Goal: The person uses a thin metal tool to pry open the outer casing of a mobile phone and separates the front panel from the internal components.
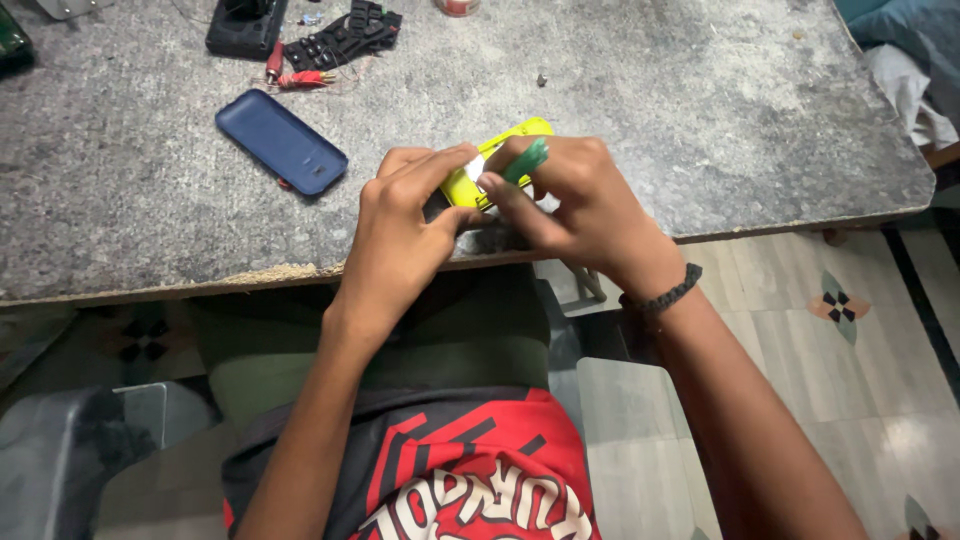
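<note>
At the left, a blue phone cover [281,141] lies apart on the grey table [700,120]. Near the table's near edge, a small yellow phone body [497,165] is pinched closed by the left hand [400,235] — light, rigid, probably slippery, best gripped along its sides. A green tool [527,160] is held tight in the right hand [575,200].
</note>
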